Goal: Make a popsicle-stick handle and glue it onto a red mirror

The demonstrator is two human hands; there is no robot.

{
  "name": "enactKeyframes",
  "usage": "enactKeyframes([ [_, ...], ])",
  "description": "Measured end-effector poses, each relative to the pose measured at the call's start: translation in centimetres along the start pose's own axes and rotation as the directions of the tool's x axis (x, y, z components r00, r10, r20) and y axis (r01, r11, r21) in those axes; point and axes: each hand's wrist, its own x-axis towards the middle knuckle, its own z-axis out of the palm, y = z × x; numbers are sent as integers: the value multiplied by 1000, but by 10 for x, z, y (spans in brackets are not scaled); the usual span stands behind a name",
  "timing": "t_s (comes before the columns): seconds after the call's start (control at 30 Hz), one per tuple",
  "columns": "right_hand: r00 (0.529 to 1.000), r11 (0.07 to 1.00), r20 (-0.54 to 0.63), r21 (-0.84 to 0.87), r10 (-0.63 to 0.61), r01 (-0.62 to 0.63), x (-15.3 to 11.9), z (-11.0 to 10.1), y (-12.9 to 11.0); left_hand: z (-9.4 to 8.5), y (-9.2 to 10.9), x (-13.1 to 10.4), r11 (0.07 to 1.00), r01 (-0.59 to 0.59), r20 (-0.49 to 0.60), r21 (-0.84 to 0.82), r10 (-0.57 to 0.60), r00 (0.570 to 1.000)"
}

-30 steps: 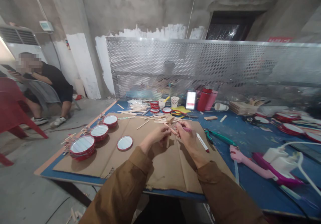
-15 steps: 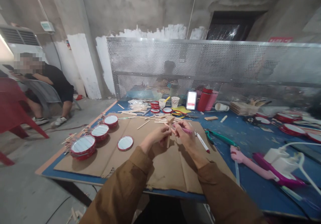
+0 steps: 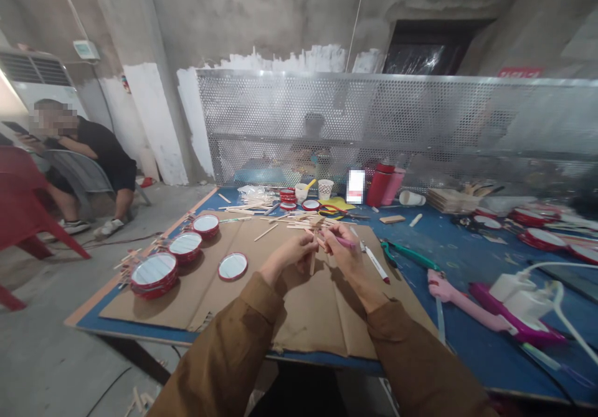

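Observation:
My left hand [image 3: 290, 256] is closed on a pale flat wooden stick [image 3: 313, 265], which points down below the fingers. In my right hand [image 3: 346, 256] is a slim purple pen-like tool [image 3: 346, 242], its tip hidden by the fingers. Both hands meet above the cardboard sheet [image 3: 308, 320]. A white marker with a red end [image 3: 376, 263] lies just right of my right hand. Beyond my fingers is a loose heap of wooden sticks [image 3: 299, 220]. To the left sits a single red-rimmed white disc [image 3: 232, 267], like a small drum.
Stacks of red-rimmed drums [image 3: 154, 270] line the left edge. Teal-handled pliers [image 3: 411, 255], a pink glue gun [image 3: 467, 301] and a purple power strip [image 3: 542, 331] with cables lie right. Cups, a phone [image 3: 355, 186] and a red bottle [image 3: 380, 184] stand before the perforated metal screen [image 3: 280, 118].
Both hands stay together in nearly the same place, still gripping the stick and the purple tool. The whole view has shifted very slightly.

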Motion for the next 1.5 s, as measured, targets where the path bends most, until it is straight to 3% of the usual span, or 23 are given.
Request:
enactKeyframes([
  [0.63,1000,1000,-9,-22,15,-15,0,-3,-1,-1,-2,-1,1000,-18,13,12,18,1000],
  [0.8,1000,999,11,-28,29,-29,0,-3,-2,0,-4,1,1000,10,-34,5,-10,999],
  [1.0,1000,1000,-23,8,4,-4,1,-3,0,-1,-4,1,1000,-16,13,15,16,1000],
  [1.23,1000,1000,27,5,9,-9,0,-2,-1,-1,-4,1,1000,7,-19,4,-7,1000],
  [1.5,1000,999,8,36,-25,25,2,-2,2,-1,-3,1,1000,21,-2,7,-21,1000],
])
